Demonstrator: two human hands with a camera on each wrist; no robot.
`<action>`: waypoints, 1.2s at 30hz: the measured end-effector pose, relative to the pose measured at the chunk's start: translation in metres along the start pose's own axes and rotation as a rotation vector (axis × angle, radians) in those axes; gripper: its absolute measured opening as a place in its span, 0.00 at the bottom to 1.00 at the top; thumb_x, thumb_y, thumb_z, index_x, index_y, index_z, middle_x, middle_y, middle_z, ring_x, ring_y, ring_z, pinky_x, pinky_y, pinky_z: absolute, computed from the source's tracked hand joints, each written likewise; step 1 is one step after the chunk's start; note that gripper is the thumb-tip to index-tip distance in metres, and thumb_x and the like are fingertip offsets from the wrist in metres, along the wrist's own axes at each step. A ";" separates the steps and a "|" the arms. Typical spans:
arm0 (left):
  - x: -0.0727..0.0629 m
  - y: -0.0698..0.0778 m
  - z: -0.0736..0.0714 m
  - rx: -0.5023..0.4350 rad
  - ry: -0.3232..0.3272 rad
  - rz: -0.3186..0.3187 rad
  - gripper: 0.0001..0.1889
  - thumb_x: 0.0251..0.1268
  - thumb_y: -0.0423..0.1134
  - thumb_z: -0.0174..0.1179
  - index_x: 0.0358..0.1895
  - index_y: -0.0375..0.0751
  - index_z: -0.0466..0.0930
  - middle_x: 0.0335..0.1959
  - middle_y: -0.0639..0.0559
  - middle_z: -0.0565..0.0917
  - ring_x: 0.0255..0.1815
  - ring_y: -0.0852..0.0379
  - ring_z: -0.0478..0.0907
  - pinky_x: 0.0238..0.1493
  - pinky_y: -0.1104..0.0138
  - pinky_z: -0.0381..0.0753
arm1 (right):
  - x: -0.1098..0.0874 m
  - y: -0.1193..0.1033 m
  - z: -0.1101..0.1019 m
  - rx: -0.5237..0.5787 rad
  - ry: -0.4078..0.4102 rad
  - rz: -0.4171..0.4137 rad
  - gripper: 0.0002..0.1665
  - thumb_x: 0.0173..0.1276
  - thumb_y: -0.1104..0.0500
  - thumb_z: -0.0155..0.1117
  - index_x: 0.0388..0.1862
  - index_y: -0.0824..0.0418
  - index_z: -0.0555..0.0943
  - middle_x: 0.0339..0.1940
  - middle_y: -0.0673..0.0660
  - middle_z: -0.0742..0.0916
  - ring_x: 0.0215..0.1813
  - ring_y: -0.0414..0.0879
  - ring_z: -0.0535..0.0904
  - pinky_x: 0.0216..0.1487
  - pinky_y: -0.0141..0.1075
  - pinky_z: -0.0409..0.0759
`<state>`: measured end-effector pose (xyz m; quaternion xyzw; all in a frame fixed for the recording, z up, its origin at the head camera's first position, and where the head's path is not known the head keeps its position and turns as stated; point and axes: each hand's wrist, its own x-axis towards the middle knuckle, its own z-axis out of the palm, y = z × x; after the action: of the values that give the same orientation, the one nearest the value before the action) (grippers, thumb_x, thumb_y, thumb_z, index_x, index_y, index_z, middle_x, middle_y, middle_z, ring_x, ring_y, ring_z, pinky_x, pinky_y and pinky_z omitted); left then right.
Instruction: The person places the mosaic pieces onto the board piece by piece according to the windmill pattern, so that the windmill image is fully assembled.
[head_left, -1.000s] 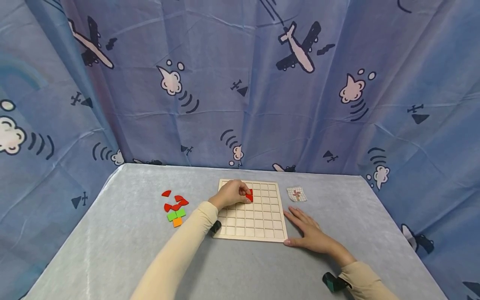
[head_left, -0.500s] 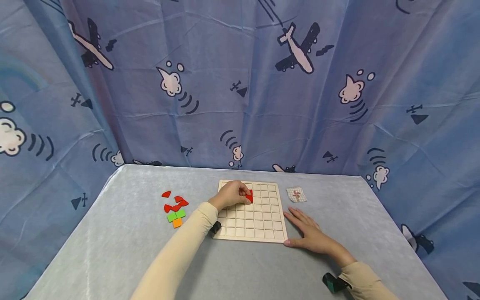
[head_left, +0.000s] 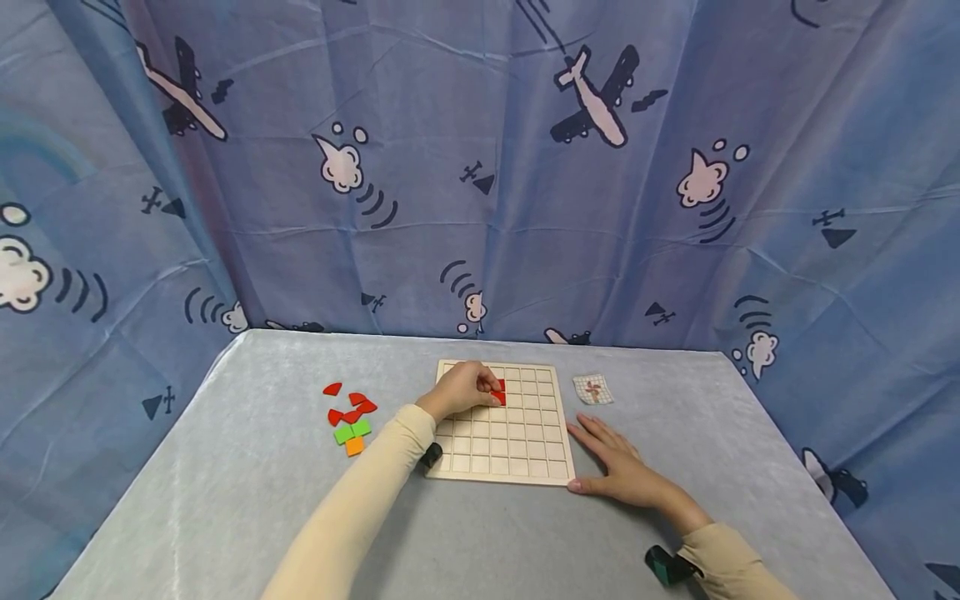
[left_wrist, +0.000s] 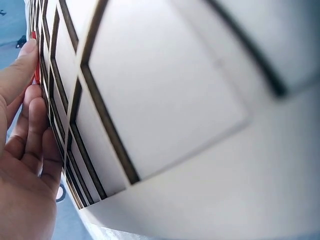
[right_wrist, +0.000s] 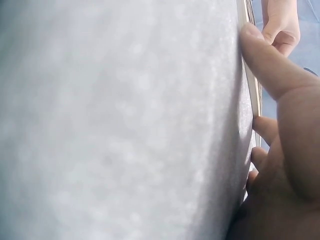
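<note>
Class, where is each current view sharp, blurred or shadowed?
Head: grid board crisp, fairly evenly lit; left wrist: the board blurs toward the picture's right edge; right wrist: tablecloth out of focus, shadow beside the right hand.

Left hand [head_left: 463,390] partly hides a red piece [head_left: 501,399]; the gridded slip [head_left: 593,389] (tiny) is unreadable

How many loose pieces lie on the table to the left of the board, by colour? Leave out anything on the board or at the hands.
Red pieces: 5
Green pieces: 2
Orange piece: 1
Total: 8
</note>
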<state>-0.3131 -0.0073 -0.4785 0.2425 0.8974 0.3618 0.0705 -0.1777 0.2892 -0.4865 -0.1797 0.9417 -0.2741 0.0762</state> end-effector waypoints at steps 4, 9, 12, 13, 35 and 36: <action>0.001 -0.001 0.001 0.011 0.002 0.005 0.08 0.55 0.43 0.74 0.37 0.49 0.87 0.33 0.56 0.83 0.33 0.64 0.75 0.41 0.71 0.75 | 0.000 0.000 0.000 0.000 -0.002 0.002 0.56 0.56 0.38 0.73 0.78 0.56 0.61 0.81 0.65 0.58 0.80 0.70 0.47 0.69 0.73 0.45; 0.002 -0.002 0.003 0.022 0.006 0.010 0.07 0.56 0.43 0.73 0.36 0.50 0.87 0.33 0.57 0.83 0.33 0.65 0.74 0.41 0.71 0.75 | 0.000 0.002 0.000 0.001 -0.003 0.007 0.56 0.56 0.38 0.73 0.78 0.55 0.61 0.81 0.65 0.58 0.80 0.69 0.46 0.69 0.73 0.45; 0.001 -0.001 0.003 0.026 0.008 0.014 0.07 0.56 0.43 0.73 0.36 0.50 0.87 0.33 0.57 0.83 0.32 0.65 0.74 0.40 0.71 0.74 | -0.001 0.002 0.000 -0.004 -0.004 0.007 0.56 0.56 0.38 0.73 0.78 0.55 0.61 0.81 0.65 0.58 0.80 0.69 0.47 0.69 0.73 0.45; 0.001 -0.001 0.003 0.028 0.008 0.016 0.07 0.56 0.43 0.73 0.37 0.50 0.87 0.33 0.56 0.84 0.32 0.65 0.74 0.40 0.71 0.74 | -0.001 0.002 0.000 -0.006 -0.004 0.005 0.56 0.56 0.38 0.73 0.78 0.55 0.61 0.81 0.65 0.58 0.80 0.69 0.47 0.69 0.73 0.46; -0.001 -0.003 -0.006 -0.092 -0.017 0.050 0.07 0.59 0.36 0.70 0.40 0.42 0.87 0.34 0.51 0.86 0.31 0.65 0.76 0.38 0.73 0.76 | -0.002 -0.002 -0.002 0.013 -0.002 -0.009 0.55 0.56 0.39 0.74 0.77 0.58 0.62 0.80 0.66 0.58 0.80 0.70 0.47 0.69 0.73 0.45; -0.001 -0.004 -0.008 -0.107 -0.021 0.052 0.07 0.60 0.36 0.69 0.41 0.41 0.86 0.35 0.50 0.86 0.32 0.64 0.76 0.39 0.73 0.76 | -0.001 -0.003 -0.002 0.013 0.000 -0.010 0.55 0.56 0.39 0.74 0.77 0.58 0.62 0.80 0.66 0.58 0.80 0.70 0.47 0.69 0.73 0.45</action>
<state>-0.3163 -0.0151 -0.4751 0.2653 0.8694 0.4085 0.0834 -0.1760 0.2886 -0.4836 -0.1840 0.9389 -0.2807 0.0760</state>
